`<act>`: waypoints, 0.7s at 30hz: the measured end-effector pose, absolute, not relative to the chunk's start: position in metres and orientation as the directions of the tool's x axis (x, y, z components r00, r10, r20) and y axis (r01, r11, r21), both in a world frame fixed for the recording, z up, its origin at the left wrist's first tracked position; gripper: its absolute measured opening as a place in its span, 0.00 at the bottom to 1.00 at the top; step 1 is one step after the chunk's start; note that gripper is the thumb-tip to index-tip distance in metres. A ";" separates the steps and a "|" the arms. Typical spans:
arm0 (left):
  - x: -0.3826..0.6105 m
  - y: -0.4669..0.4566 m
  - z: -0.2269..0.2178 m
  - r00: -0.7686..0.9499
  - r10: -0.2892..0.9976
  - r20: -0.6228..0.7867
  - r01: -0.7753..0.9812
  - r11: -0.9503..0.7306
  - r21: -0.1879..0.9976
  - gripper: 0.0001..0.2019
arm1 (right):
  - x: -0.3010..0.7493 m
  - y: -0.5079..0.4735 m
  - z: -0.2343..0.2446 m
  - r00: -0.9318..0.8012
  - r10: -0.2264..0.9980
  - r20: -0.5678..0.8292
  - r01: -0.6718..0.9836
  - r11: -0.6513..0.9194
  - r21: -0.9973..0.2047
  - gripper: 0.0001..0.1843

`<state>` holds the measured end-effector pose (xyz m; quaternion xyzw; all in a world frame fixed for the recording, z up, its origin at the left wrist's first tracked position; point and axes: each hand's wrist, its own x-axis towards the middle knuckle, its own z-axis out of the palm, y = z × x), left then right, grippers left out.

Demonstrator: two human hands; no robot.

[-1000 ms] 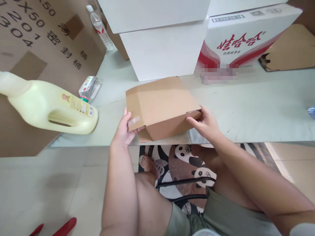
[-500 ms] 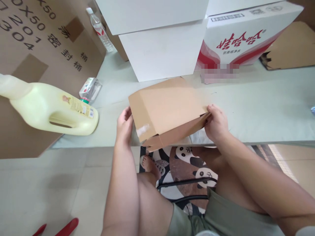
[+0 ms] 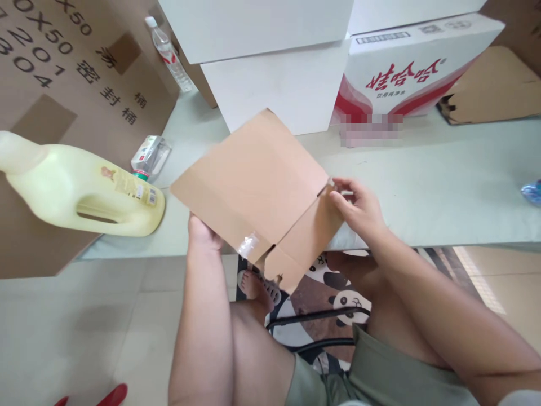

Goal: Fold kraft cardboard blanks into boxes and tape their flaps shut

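Note:
A small brown cardboard box point(image 3: 253, 186) is lifted off the pale green table point(image 3: 422, 186) and turned at an angle, one corner pointing down over the table's front edge. A patch of clear tape shows near its lower left side. My left hand point(image 3: 203, 232) is under the box's left side, its fingers hidden behind the cardboard. My right hand point(image 3: 359, 208) grips the box's right corner, fingers curled on the side flap.
A pale yellow jug point(image 3: 84, 189) with a handle lies on its side at left, a crushed plastic bottle point(image 3: 150, 158) beside it. Large brown cartons point(image 3: 63, 73), white boxes point(image 3: 279, 84) and a red-and-white carton point(image 3: 406, 67) stand behind. A panda mat point(image 3: 333, 287) lies below.
The box has been lifted from the table edge and rotated, its far corner rising and near corner dropping. My left hand slid under it; my right hand stayed on the right corner.

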<state>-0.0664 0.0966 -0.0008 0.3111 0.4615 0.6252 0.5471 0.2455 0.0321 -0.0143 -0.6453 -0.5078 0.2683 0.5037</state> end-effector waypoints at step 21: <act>-0.061 0.100 0.019 -0.193 0.901 -0.388 -0.676 0.165 0.718 0.19 | 0.378 -0.076 0.053 0.560 0.823 0.099 -0.023 0.135 -0.991 0.20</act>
